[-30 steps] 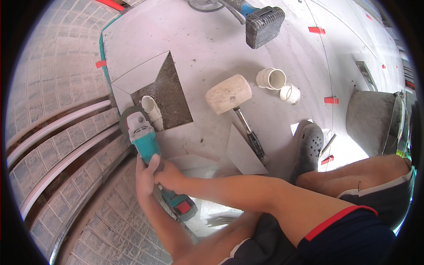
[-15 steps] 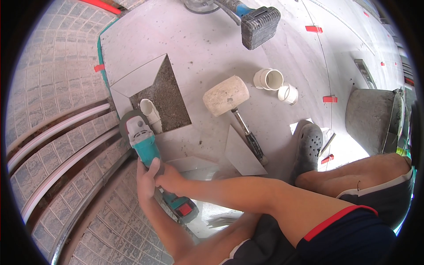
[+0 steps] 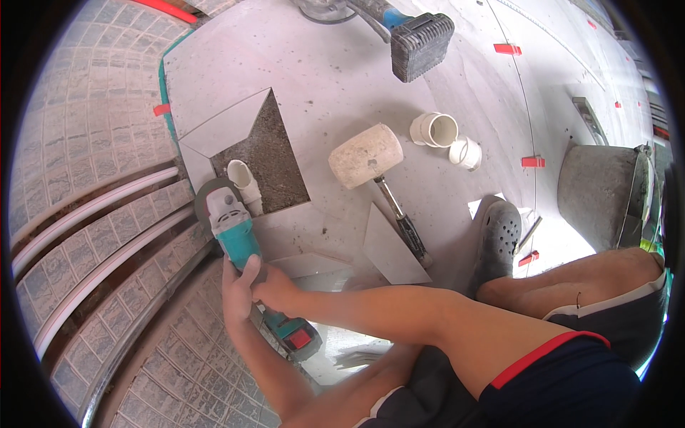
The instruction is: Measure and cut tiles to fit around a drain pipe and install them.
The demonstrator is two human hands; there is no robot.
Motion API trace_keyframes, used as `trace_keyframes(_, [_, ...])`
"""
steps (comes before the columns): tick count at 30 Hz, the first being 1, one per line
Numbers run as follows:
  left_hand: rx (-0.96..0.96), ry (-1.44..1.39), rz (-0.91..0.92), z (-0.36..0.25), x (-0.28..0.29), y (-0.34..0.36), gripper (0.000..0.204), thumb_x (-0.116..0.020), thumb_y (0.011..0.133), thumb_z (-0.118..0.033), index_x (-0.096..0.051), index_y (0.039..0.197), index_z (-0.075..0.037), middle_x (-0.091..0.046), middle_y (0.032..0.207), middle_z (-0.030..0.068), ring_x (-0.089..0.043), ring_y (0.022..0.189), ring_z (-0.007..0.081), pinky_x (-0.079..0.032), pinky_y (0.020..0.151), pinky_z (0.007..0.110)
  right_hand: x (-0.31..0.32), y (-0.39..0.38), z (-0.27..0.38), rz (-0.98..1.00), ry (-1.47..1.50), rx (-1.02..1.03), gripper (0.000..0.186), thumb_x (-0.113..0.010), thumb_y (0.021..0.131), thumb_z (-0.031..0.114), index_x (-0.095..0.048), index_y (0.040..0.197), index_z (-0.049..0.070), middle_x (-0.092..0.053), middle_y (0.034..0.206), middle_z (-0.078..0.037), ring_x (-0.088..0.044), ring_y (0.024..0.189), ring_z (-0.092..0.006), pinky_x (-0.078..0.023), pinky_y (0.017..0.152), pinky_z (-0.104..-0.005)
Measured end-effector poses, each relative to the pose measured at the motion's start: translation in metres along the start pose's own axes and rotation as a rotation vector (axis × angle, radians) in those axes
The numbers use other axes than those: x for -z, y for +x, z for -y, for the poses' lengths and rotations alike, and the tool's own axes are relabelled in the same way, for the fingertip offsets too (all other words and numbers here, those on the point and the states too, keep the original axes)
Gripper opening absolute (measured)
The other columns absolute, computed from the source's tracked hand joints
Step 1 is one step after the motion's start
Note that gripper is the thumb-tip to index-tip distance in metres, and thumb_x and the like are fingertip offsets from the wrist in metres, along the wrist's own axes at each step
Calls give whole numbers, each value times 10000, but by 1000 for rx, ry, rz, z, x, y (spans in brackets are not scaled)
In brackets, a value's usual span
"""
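Both hands grip a teal cordless angle grinder with a red-marked battery at its rear. My left hand wraps the body from the left, its thumb laid over the top. Right beside it, my right hand is closed around the handle, its forearm crossing from the right. The grinder's guarded head rests at the left edge of a grey floor tile, next to a cut-out. Inside that opening stands a white pipe over rough mortar. The grinder's disc is mostly hidden by the head.
A white-headed mallet lies on the tile beside a triangular tile offcut. Two white pipe fittings sit farther right. Another power tool is at the far edge, a dark bucket at right. Pipes run along the left.
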State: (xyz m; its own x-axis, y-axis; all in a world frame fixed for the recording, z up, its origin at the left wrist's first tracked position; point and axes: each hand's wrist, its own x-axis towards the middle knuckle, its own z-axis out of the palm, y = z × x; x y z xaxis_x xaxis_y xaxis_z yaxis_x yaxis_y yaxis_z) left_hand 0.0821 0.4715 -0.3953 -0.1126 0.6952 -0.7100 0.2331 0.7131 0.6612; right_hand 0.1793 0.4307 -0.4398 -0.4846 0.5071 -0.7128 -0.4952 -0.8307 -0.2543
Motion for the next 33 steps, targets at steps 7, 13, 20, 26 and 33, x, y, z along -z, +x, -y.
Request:
trace_keyframes(7, [-67,102,-86,-17,-13,-20,644,-749,956,-274,-476,1463,14,-620,1258,97,-578,1131,206,-452,1016,353,5,-11,10,62,-24,18,365,-683,803,94,-633,1159,27,-634,826,-71,-555,585,-151,-385,454,-317])
trace_keyframes(13, [-184,54,-132,-43,30,-52,590,-646,1043,-372,-503,1442,38,-628,1262,110,-597,1110,193,-480,973,350,-21,-52,54,168,-242,20,309,-689,784,115,-649,1072,10,-661,827,-59,-606,735,-149,-477,667,-323])
trace_keyframes(20, [-644,606,-430,-53,71,0,374,-730,891,-76,-661,1253,-14,-689,1215,186,-676,1097,365,-534,953,435,-67,-87,106,41,-165,349,524,-628,745,79,-630,1267,30,-660,1017,-75,-639,807,-189,-525,714,-344])
trace_keyframes(26, [-665,975,-186,-29,87,28,514,-702,826,0,-567,1321,-28,-636,1238,155,-617,1122,393,-544,931,487,-95,-127,140,-14,-115,431,555,-629,703,48,-608,1256,3,-634,1033,-91,-617,827,-212,-499,747,-331])
trace_keyframes(33, [-703,802,-249,1,102,-11,521,-737,858,-73,-580,1355,-51,-651,1197,176,-641,1078,373,-546,900,466,-99,-147,133,-81,-268,497,601,-557,673,55,-562,1271,-7,-606,1016,-120,-594,749,-249,-504,743,-407])
